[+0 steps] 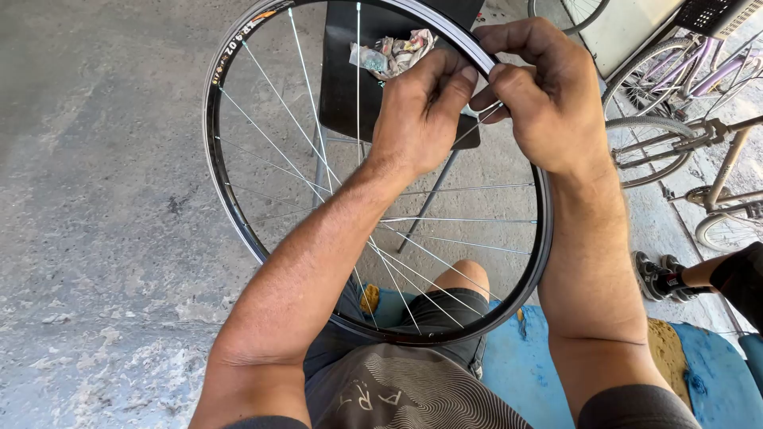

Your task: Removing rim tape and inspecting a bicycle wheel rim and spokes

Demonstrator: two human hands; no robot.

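A black bicycle wheel rim [216, 163] with thin silver spokes [274, 143] stands upright on my lap, without a tyre. My left hand [421, 111] reaches through the spokes and pinches near the rim's upper right edge. My right hand [544, 87] wraps over that same part of the rim, its fingers pinching a spoke end close to my left fingertips. A small metal piece may sit between the fingers, but it is too small to tell.
Behind the wheel stands a black chair [350, 87] with a crumpled rag [393, 52] on its seat. Bicycles [691, 135] are parked at the right. Another person's leg and shoe [660, 276] show at the right edge. I sit on a blue bench [715, 373] over concrete floor.
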